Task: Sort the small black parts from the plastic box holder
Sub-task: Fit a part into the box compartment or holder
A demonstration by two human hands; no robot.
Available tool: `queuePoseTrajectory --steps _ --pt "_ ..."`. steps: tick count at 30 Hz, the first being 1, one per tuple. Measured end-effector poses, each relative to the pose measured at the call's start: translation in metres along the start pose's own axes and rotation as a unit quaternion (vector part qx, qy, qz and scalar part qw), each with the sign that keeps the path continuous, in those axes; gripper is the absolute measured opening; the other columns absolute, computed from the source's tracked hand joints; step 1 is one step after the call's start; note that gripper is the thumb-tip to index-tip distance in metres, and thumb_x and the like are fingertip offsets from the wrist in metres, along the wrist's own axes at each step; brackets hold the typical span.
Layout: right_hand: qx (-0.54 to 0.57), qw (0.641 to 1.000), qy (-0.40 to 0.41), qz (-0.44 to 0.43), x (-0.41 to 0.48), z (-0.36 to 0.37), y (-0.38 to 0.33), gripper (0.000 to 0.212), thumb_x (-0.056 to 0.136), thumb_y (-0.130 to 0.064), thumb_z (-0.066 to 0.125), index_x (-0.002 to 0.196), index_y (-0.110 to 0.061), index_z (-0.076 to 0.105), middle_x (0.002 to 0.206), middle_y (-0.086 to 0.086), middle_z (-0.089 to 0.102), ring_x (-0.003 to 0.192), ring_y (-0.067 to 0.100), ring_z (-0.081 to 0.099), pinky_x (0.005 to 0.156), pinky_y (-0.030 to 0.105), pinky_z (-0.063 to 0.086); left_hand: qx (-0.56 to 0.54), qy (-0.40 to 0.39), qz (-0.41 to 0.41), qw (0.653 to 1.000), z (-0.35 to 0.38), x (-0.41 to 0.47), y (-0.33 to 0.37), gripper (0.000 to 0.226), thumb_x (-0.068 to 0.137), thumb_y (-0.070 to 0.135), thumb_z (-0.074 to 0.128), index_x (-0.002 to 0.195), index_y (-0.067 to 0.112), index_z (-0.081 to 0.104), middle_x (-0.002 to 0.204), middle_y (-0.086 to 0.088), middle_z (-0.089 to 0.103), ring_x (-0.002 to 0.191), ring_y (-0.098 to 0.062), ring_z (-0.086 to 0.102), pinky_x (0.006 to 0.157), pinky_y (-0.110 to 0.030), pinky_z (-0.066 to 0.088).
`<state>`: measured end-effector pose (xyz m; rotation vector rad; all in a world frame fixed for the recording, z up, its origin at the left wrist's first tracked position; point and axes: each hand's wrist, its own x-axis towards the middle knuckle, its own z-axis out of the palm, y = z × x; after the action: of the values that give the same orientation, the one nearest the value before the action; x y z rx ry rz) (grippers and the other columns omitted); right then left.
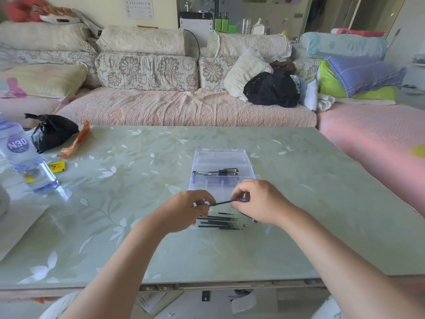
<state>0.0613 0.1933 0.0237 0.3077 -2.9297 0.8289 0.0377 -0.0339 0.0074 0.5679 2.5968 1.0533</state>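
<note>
Though open, box (220,157) with black parts (218,172).

I work from a single view: the wide-angle head camera. It sits above the near edge of the bench (138,238), facing forward and down toward the far edge. Range is close: the left hand (186,211) and right hand (261,203) sit mid-frame. The sofa (184,107) fills the upper frame.

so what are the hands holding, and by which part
A thin black rod-shaped part, pinched at both ends: left hand on one end, right hand on the other.
</note>
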Motion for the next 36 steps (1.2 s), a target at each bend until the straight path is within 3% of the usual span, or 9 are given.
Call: queuePoseTrajectory --steps 7,9,11,15,20,23,26,29,36 --pt "0.067 0.997 -0.035 0.007 -0.003 0.010 -0.002 0.006 0.077 -0.038 0.075 0.078 -0.035 0.070 0.079 -0.010 0.067 0.069 0.009 0.059 0.069 0.029 0.050 -0.017 -0.012 0.024 1.000 0.010 0.000 0.010 0.028 0.093 0.022 0.052 0.100 0.048 0.062 0.083 0.012 0.068 0.060 -0.009 0.059 0.067 -0.027 0.052" --pt "0.068 0.997 -0.036 0.013 -0.003 0.006 0.000 0.009 0.075 -0.040 0.076 0.078 -0.035 0.069 0.079 -0.012 0.067 0.069 0.007 0.059 0.067 0.025 0.049 -0.018 -0.007 0.025 1.000 0.012 0.001 0.012 0.027 0.092 0.021 0.052 0.096 0.045 0.063 0.082 0.013 0.068 0.059 -0.009 0.059 0.066 -0.029 0.053" --pt "0.073 0.997 -0.029 0.016 -0.004 -0.001 0.004 0.009 0.075 -0.036 0.077 0.076 -0.033 0.069 0.076 -0.015 0.067 0.069 0.006 0.059 0.064 0.019 0.047 -0.023 -0.002 0.020 1.000 0.012 0.002 0.013 0.025 0.091 0.021 0.052 0.094 0.043 0.064 0.082 0.012 0.069 0.059 -0.010 0.059 0.067 -0.032 0.055" --pt "0.089 0.996 -0.024 0.009 -0.007 -0.005 0.007 0.008 0.077 -0.029 0.076 0.073 -0.029 0.070 0.073 -0.010 0.068 0.069 0.012 0.061 0.066 0.025 0.050 -0.028 -0.011 0.025 0.999 0.014 0.003 0.015 0.025 0.090 0.021 0.055 0.095 0.045 0.063 0.084 0.012 0.068 0.059 -0.008 0.058 0.064 -0.027 0.053" --pt "0.090 0.995 -0.036 -0.004 -0.007 0.003 0.006 0.015 0.076 -0.036 0.077 0.089 -0.033 0.070 0.086 -0.013 0.067 0.073 0.006 0.060 0.068 0.021 0.047 -0.038 -0.011 0.022 0.999 0.021 0.005 0.018 0.033 0.093 0.021 0.053 0.110 0.049 0.057 0.085 0.013 0.068 0.058 -0.009 0.059 0.059 -0.020 0.048" --pt "0.020 0.998 -0.055 0.017 -0.007 -0.004 0.014 0.019 0.079 -0.034 0.070 0.098 -0.035 0.066 0.088 -0.017 0.064 0.069 -0.002 0.053 0.066 0.017 0.041 -0.044 0.013 0.005 0.999 0.020 0.008 0.015 0.036 0.093 0.020 0.049 0.112 0.051 0.056 0.085 0.013 0.069 0.059 -0.012 0.058 0.064 -0.028 0.052" --pt "-0.100 0.988 -0.119 0.018 -0.010 -0.009 0.025 0.020 0.078 -0.030 0.064 0.096 -0.039 0.068 0.087 -0.018 0.062 0.080 0.001 0.055 0.071 0.021 0.046 -0.037 0.014 -0.005 0.999 0.021 0.009 0.015 0.034 0.093 0.019 0.048 0.100 0.049 0.062 0.084 0.013 0.069 0.057 -0.013 0.057 0.066 -0.032 0.055" --pt "-0.124 0.978 -0.163 0.023 -0.012 -0.008 0.028 0.022 0.076 -0.033 0.068 0.096 -0.039 0.071 0.086 -0.016 0.059 0.084 0.006 0.057 0.075 0.026 0.050 -0.032 0.002 -0.007 0.999 0.023 0.010 0.016 0.028 0.092 0.021 0.051 0.093 0.046 0.063 0.083 0.014 0.068 0.057 -0.014 0.056 0.064 -0.032 0.054" --pt "-0.154 0.977 -0.150 -0.009 -0.012 -0.002 0.026 0.015 0.078 -0.035 0.070 0.092 -0.037 0.075 0.077 -0.018 0.056 0.081 0.005 0.055 0.062 0.020 0.039 -0.022 -0.008 0.002 1.000 0.027 0.010 0.020 0.024 0.091 0.020 0.053 0.093 0.042 0.063 0.084 0.013 0.067 0.058 -0.009 0.057 0.060 -0.023 0.048"
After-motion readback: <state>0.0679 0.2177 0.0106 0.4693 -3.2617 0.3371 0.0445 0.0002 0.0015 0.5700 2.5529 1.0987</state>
